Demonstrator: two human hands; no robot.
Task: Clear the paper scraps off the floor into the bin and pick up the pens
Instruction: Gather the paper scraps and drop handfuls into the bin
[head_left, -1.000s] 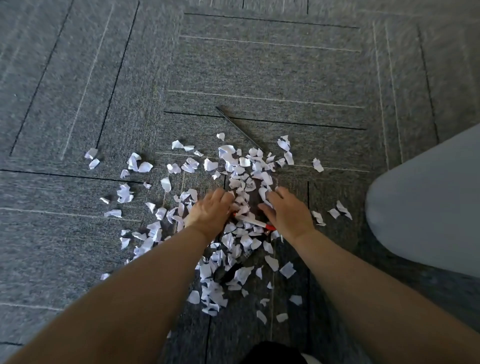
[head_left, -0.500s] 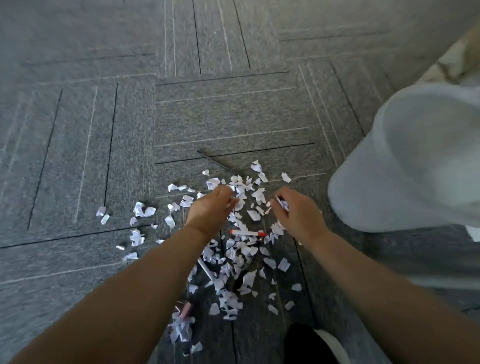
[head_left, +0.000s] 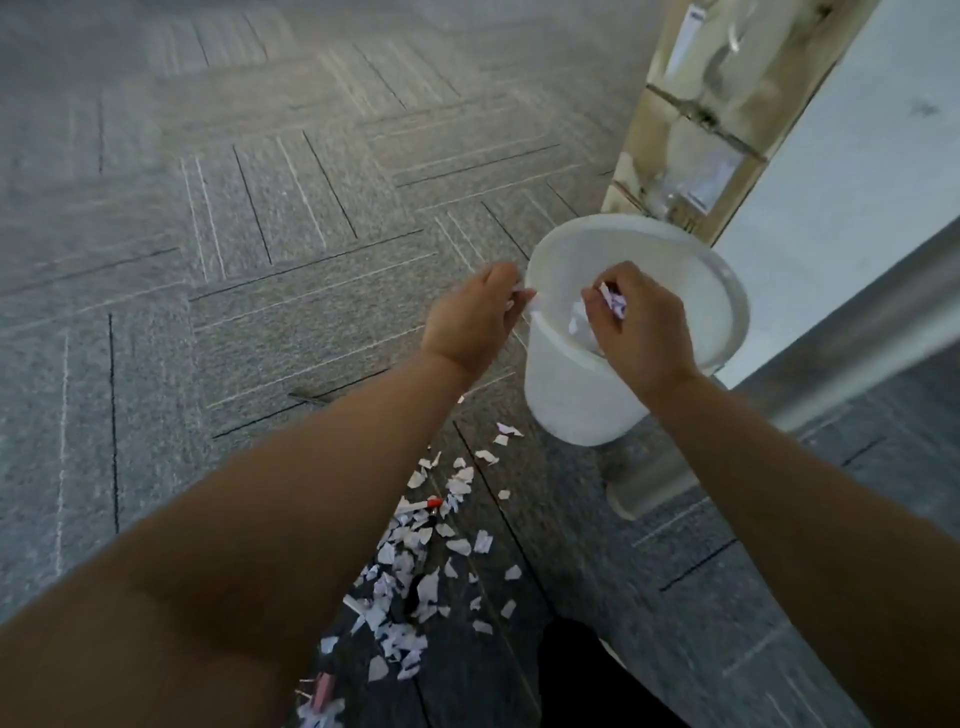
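A white plastic bin (head_left: 571, 400) stands on the grey carpet at the right. My right hand (head_left: 641, 325) is over its opening, fingers curled round a bunch of white paper scraps (head_left: 613, 301). My left hand (head_left: 475, 317) is just left of the rim, fingers curled on a few scraps that show at its fingertips. Many paper scraps (head_left: 415, 571) lie on the floor below the bin between my arms. A white pen with a red cap (head_left: 423, 504) lies among them. A pinkish pen (head_left: 322, 688) lies near the bottom edge. A dark pen (head_left: 309, 397) pokes out past my left forearm.
A metal table leg with a round foot (head_left: 639, 491) stands just right of the bin. A wooden frame (head_left: 691, 119) and a white wall (head_left: 857, 156) rise behind it. Open grey carpet (head_left: 234, 234) stretches to the left. My dark shoe (head_left: 582, 670) is at the bottom.
Both hands have lifted from the scrap pile with scraps in their fingers and moved up right to the bin. The view has swung right, and the bin now shows its opening.
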